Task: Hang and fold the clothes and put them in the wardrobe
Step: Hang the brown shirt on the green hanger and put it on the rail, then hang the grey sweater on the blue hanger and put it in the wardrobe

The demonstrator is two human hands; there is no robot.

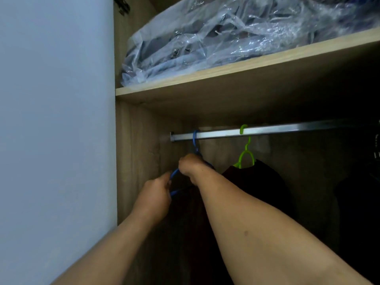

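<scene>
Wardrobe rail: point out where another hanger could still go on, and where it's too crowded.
Bare rail shows between the blue hanger and green hanger, and right of the green one until it fades into dark. It is crowded under the blue hanger, where the left hand and right hand grip it beside the side panel.

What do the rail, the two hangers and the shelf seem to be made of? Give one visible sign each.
Rail: likely metal, a bright silvery sheen.
Blue hanger and green hanger: probably plastic, in vivid moulded colour.
Shelf: wood or wood-look board, pale matt with faint grain.
</scene>
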